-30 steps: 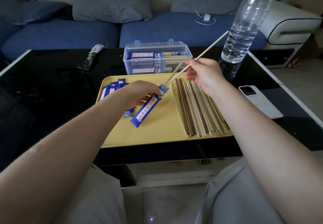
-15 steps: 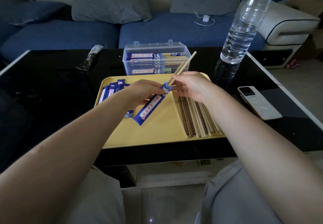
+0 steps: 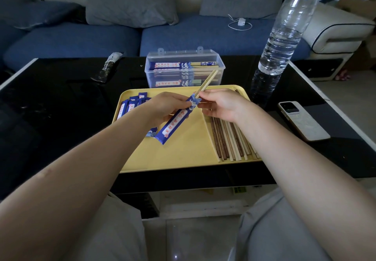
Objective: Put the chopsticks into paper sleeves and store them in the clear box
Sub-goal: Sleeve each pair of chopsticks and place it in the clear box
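Pair of pale chopsticks (image 3: 208, 81) sits partway inside a blue paper sleeve (image 3: 175, 122), upper ends sticking out toward the clear box (image 3: 184, 68). Sleeve tilts, lower end down-left, held above the yellow tray (image 3: 183, 155). Left hand (image 3: 165, 107) grips the sleeve near its open top, fingers curled round it. Right hand (image 3: 220, 103) pinches the chopsticks just at the sleeve mouth. Loose chopsticks (image 3: 231, 138), dark and pale, lie in a row on the tray's right side, partly under the right wrist. Spare sleeves (image 3: 132, 104) lie at the tray's left. Box holds sleeved pairs, lid open, just behind the tray on the black tabletop (image 3: 61, 108). Water bottle (image 3: 284, 28) and phone (image 3: 303, 120) stand to the right.
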Demonstrator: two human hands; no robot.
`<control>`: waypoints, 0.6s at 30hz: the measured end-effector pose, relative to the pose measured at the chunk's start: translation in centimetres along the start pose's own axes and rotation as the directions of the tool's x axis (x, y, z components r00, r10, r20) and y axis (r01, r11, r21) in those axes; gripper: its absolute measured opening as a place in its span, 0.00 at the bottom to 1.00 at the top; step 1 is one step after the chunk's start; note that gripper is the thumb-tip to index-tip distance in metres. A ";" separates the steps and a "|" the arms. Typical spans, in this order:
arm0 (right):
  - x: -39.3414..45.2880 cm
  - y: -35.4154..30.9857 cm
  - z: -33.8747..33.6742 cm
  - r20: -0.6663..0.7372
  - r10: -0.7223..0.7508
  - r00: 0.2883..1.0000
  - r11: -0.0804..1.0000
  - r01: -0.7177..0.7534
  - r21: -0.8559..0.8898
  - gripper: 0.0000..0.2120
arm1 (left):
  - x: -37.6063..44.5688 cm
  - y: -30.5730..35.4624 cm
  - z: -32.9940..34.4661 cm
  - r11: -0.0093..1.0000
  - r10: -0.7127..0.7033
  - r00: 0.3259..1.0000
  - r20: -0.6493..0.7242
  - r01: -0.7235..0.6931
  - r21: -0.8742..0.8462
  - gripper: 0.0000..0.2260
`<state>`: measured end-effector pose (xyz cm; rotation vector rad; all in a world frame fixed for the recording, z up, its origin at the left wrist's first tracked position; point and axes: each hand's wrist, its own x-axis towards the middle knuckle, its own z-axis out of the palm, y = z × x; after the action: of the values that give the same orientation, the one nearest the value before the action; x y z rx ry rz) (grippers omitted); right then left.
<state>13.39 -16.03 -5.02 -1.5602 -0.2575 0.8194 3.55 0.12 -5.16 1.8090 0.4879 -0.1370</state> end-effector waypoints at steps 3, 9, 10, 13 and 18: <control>0.0 0.1 0.1 -0.008 -0.004 1.000 1.000 0.004 -0.024 0.05 | 0.0 -0.2 -0.2 1.000 -0.009 1.000 0.015 0.009 -0.018 0.07; 0.1 0.2 0.5 -0.047 -0.023 0.999 1.000 0.024 0.020 0.04 | 0.1 0.7 0.3 0.978 0.069 0.983 -0.168 -0.034 0.204 0.10; 0.1 0.1 0.7 -0.072 -0.032 0.997 0.998 0.036 0.054 0.04 | 0.1 1.1 0.7 0.954 0.127 0.965 -0.230 -0.055 0.295 0.11; 0.3 -0.3 1.1 -0.151 -0.040 0.988 0.980 0.067 0.185 0.03 | 0.0 1.3 1.4 0.800 0.447 0.840 -0.307 -0.222 0.557 0.12; 0.8 -0.5 0.4 -0.242 0.049 0.969 0.965 0.016 0.260 0.02 | -0.1 1.7 1.5 0.212 0.749 0.662 -0.037 -0.186 0.959 0.09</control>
<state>13.86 -15.12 -4.80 -1.3987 0.0449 0.6350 4.41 -1.71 -4.06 3.0975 0.0891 0.7452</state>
